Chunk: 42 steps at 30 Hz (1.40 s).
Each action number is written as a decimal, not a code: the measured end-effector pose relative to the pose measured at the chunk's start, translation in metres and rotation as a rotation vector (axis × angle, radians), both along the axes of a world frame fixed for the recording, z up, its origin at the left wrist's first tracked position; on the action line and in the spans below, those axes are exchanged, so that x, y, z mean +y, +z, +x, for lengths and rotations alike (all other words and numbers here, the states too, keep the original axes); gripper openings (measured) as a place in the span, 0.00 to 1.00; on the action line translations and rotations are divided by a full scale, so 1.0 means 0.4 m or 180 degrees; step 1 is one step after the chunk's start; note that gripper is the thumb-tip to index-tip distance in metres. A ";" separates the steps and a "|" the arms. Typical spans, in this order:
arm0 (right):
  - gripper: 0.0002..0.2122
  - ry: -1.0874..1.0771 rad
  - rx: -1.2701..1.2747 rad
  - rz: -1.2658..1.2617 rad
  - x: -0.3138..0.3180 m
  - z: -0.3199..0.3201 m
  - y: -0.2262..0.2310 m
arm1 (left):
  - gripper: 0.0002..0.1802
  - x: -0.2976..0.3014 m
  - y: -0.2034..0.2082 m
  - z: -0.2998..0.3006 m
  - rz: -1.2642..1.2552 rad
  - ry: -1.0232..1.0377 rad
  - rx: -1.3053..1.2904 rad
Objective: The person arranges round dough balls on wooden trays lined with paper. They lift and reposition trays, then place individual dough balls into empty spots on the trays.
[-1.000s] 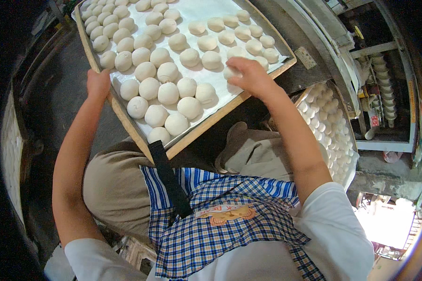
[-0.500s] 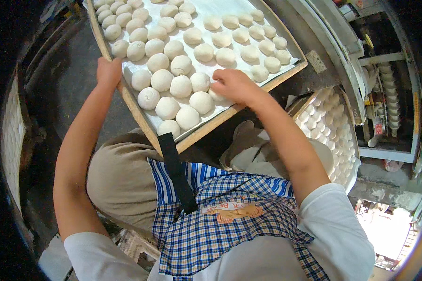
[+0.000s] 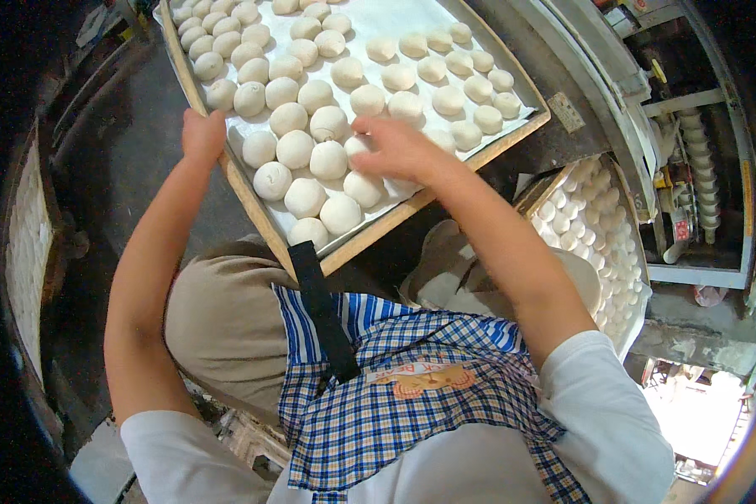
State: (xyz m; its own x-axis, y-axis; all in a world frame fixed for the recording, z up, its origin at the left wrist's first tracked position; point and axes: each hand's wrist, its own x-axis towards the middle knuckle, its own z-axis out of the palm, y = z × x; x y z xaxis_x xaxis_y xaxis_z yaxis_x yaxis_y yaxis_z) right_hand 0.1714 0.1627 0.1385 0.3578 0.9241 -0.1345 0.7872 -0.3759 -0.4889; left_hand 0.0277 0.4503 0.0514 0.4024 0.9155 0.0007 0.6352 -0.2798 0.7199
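Observation:
A wooden-framed tray [image 3: 494,148], lined with white paper, tilts across the upper middle with many round, pale dough balls on it. My left hand [image 3: 203,136] is closed round the tray's left edge, its thumb on the near side. Over the near part of the tray, my right hand [image 3: 399,153] curls its fingers round a dough ball [image 3: 356,146]; the palm hides part of that ball. Close below the right hand sits another dough ball [image 3: 363,189], and a ball with a swirled seam [image 3: 272,181] lies near the left edge.
A second tray [image 3: 638,277] of dough pieces stands low on the right. Another filled tray [image 3: 30,252] shows at the far left. Metal shelving [image 3: 706,277] rises at the right. A black strap [image 3: 323,315] runs from my checked apron [image 3: 412,420] to the tray's near corner.
My right hand has moved left and slightly up, from the near edge onto a dough ball further in. The left hand stays on the tray edge; the view has shifted a little.

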 end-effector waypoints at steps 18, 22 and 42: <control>0.20 0.0013 -0.0206 0.0463 -0.054 0.085 -0.074 | 0.30 -0.007 0.002 0.010 -0.0134 0.0022 -0.0070; 0.17 0.0006 -0.0715 0.0210 -0.001 0.041 -0.004 | 0.29 0.013 -0.009 -0.023 -0.0020 0.0049 0.0062; 0.18 -0.1579 -0.0086 0.1376 0.091 0.652 0.160 | 0.36 0.009 0.020 -0.009 -0.0193 -0.0283 -0.1149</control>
